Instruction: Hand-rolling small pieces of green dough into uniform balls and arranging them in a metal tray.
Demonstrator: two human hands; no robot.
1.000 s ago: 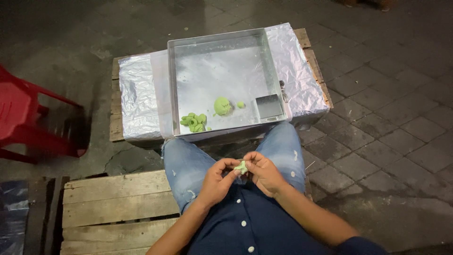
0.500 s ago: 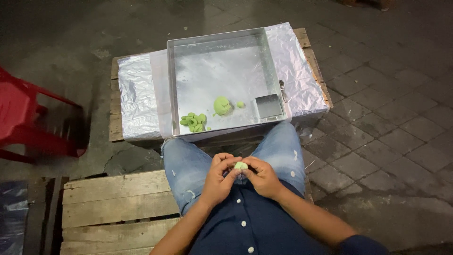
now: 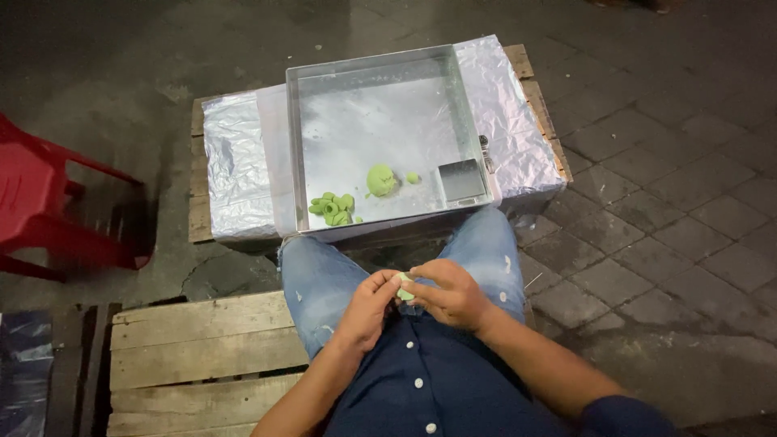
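A red chair (image 3: 48,210) stands at far left. Your left hand (image 3: 368,307) and right hand (image 3: 449,293) meet over your lap, both pinching a small green dough piece (image 3: 405,286) below the metal tray (image 3: 380,137).

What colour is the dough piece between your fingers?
Light green, like the dough in the tray. The piece shows in the head view.

Tray (image 3: 295,146) floor mostly bare; dough rings (image 3: 333,208), lump (image 3: 381,179), metal box (image 3: 461,180) crowd near edge.
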